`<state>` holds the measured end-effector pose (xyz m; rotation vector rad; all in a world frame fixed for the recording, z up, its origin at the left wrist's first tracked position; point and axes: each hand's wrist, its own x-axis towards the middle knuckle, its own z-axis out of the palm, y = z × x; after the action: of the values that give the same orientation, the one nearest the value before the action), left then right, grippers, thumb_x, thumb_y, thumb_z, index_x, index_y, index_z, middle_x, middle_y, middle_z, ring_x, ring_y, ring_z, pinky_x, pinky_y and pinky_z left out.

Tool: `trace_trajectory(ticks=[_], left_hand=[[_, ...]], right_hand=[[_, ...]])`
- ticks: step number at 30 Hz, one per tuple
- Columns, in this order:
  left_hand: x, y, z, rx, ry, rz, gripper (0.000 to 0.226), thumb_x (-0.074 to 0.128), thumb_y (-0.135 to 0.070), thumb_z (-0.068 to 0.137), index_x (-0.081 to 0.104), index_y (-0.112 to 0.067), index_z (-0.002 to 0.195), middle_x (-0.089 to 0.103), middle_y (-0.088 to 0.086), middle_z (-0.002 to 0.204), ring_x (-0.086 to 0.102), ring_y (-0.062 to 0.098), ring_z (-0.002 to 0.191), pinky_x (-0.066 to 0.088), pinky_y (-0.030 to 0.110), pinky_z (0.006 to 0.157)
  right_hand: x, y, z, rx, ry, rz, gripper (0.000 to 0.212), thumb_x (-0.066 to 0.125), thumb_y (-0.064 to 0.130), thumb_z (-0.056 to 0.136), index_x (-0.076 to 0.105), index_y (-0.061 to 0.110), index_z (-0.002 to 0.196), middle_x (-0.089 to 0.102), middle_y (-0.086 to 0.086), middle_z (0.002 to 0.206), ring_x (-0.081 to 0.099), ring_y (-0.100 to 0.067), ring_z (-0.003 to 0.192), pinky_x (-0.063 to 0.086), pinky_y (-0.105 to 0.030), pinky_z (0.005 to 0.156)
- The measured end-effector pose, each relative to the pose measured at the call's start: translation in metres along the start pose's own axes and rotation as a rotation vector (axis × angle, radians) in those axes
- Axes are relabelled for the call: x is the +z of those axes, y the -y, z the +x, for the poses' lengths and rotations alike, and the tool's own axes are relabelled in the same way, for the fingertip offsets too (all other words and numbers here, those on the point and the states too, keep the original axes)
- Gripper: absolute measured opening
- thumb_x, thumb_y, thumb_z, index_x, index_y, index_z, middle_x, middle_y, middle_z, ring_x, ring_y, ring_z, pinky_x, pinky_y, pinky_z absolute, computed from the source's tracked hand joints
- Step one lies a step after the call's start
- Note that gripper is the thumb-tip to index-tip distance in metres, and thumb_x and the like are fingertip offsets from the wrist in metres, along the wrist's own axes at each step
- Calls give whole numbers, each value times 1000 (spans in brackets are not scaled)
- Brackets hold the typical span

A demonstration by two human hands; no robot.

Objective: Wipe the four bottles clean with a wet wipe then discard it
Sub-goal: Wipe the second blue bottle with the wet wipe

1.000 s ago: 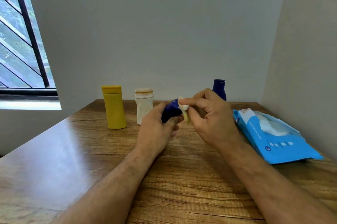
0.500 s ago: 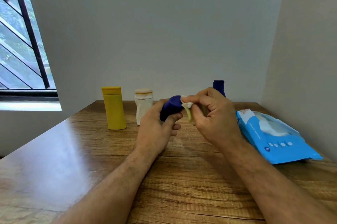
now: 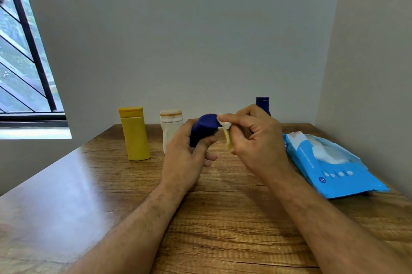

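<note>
The left hand [image 3: 185,158] grips a dark blue bottle [image 3: 204,131] lifted off the wooden table [image 3: 223,218], fingers and thumb curled round its body so that one rounded end points up and toward the right hand. The right hand [image 3: 256,140] pinches a bunched wet wipe [image 3: 226,131] between thumb and fingertips and presses it against that end of the bottle; the wipe looks yellowish where it hangs down, which suggests it has picked up dirt. Three more bottles stand near the back edge of the table: a yellow bottle [image 3: 134,133] at the left, a white bottle [image 3: 170,129] just beside it and partly hidden by the left hand, and a second dark blue bottle [image 3: 263,104] behind the right hand, only its top showing. A blue pack of wipes [image 3: 330,166] lies open at the right with a fresh sheet sticking out. I judge the task to be mid-way: one bottle is under the wipe, but nothing tells which of the standing three are already clean, and the wipe is not yet discarded. No bin is in view
</note>
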<state>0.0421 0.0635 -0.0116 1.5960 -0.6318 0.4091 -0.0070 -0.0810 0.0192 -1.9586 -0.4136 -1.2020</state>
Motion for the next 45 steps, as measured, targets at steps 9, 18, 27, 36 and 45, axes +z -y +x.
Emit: trace_trajectory(ticks=[9, 18, 27, 36, 45], left_hand=[[2, 5, -1, 39, 95, 172, 31, 63, -14, 97, 55, -34, 119, 62, -2, 111, 73, 11, 69, 58, 25, 57], [-4, 8, 1, 120, 63, 267, 38, 65, -10, 95, 57, -31, 125, 54, -14, 114, 71, 6, 79, 57, 19, 68], [-1, -1, 0, 26, 36, 16, 27, 65, -23, 96, 56, -38, 117, 70, -7, 106, 75, 16, 68, 62, 35, 60], [1, -4, -3, 27, 111, 10, 25, 63, -23, 97, 54, -41, 114, 70, -2, 102, 75, 19, 65, 61, 37, 57], [1, -1, -1, 27, 111, -61, 29, 63, -25, 96, 52, -45, 114, 67, -4, 112, 76, 23, 70, 60, 36, 59]], right_hand=[[1, 5, -2, -103, -14, -45, 24, 67, 1, 87, 77, 13, 105, 58, 4, 92, 59, -4, 84, 46, -7, 68], [3, -4, 0, 58, 2, -114, 23, 65, 4, 89, 75, 18, 105, 57, 15, 92, 57, 6, 90, 45, -4, 74], [4, 0, 1, 152, -44, -51, 19, 64, 10, 92, 73, 17, 106, 64, 9, 95, 58, 3, 91, 46, -6, 71], [2, 6, -3, -161, -43, -59, 26, 64, -2, 89, 75, 13, 108, 58, 1, 95, 56, -1, 85, 45, -8, 72], [-6, 0, 2, -125, -108, -99, 29, 62, -9, 85, 75, 13, 100, 60, 3, 95, 61, -8, 90, 51, -14, 73]])
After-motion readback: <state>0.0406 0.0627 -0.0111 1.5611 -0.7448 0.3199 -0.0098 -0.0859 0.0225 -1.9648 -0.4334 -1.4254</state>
